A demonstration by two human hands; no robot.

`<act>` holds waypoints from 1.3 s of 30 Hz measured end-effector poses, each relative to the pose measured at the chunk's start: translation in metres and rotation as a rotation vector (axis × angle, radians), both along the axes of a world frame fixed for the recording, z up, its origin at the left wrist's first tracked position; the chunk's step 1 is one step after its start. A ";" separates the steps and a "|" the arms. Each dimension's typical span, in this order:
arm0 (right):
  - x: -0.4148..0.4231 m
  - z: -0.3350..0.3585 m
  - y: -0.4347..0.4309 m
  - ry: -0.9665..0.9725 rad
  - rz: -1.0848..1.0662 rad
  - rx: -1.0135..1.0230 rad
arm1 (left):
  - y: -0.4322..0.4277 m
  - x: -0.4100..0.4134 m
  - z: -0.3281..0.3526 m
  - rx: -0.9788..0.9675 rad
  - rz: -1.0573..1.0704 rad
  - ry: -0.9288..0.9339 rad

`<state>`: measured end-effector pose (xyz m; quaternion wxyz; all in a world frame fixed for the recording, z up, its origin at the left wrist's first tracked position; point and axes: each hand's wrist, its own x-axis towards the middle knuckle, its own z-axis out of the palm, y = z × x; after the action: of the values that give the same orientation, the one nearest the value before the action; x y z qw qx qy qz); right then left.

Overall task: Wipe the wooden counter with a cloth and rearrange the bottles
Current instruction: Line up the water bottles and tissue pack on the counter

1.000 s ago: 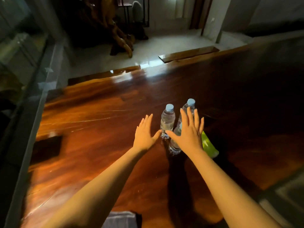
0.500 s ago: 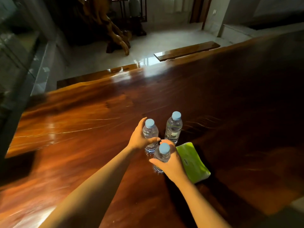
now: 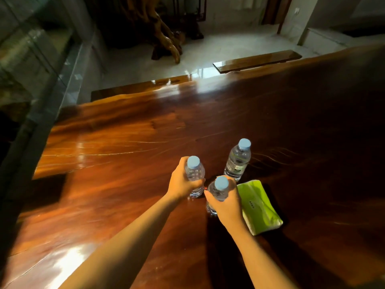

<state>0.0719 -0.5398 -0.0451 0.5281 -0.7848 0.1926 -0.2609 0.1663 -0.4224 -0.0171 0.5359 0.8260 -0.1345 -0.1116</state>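
A: What do I have on the head camera?

B: I see my left hand (image 3: 180, 183) wrapped around the left bottle (image 3: 195, 176), and my right hand (image 3: 228, 203) gripping the near bottle (image 3: 217, 191). Both bottles are upright, close together on the desk (image 3: 125, 142).

A: And the third?

B: The far bottle (image 3: 237, 160) stands free, just beyond my right hand. A green pack (image 3: 260, 207) lies flat right of that hand. No cloth that I can make out.
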 end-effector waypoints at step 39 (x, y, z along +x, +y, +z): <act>0.036 0.013 0.399 0.195 0.566 0.100 | 0.472 -0.052 -0.009 0.105 0.325 0.033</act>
<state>0.1076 -0.1403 -0.0322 0.5968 -0.8017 0.0285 -0.0168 0.1139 0.0496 -0.0256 0.5051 0.8618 0.0160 -0.0439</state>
